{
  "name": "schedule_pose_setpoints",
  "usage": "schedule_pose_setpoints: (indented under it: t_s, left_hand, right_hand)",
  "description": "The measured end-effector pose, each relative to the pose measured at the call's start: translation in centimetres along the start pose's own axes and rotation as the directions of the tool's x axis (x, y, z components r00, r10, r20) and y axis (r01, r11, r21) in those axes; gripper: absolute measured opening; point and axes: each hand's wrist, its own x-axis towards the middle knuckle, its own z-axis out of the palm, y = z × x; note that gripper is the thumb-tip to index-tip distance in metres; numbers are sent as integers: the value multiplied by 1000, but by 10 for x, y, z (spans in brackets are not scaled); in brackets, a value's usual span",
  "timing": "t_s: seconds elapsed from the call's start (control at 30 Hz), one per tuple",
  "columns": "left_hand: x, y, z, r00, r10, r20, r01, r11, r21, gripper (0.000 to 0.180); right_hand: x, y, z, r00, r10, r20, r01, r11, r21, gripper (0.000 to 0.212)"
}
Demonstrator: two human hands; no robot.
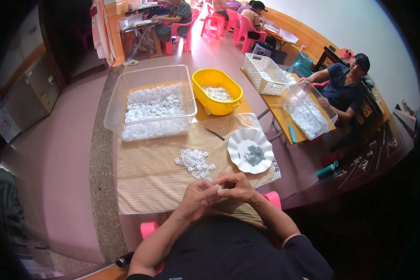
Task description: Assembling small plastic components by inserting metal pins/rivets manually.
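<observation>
Close in front of my body, at the table's near edge, my left hand (197, 198) and my right hand (238, 188) meet with pinched fingers. Between the fingertips is a small white plastic piece (219, 188), partly hidden by them. Just beyond my left hand lies a loose pile of small white oval plastic parts (193, 161) with holes in them. Right of the pile, a white wavy-rimmed plate (238, 140) holds many tiny grey pieces (254, 155). A thin dark stick-like tool (215, 134) rests on the cloth beyond the pile.
A clear bin (149, 73) full of white parts stands at the far left of the cloth-covered table (144, 172), beside a yellow tub (225, 105). On the right, a person (343, 86) sits at another table with a clear bin (329, 120) and a white basket (266, 77).
</observation>
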Motion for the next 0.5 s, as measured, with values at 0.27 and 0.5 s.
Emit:
schedule_pose_setpoints:
  t_s: [0.27, 0.5]
  left_hand:
    - [0, 2, 0, 1000, -13, -7, 13, 1000, 1, 10]
    - [-1, 4, 3, 999, -29, -34, 29, 1000, -7, 10]
  right_hand:
    - [1, -2, 2, 1000, 11, -4, -11, 999, 49, 27]
    - [2, 2, 1, 1000, -9, -9, 9, 1000, 3, 28]
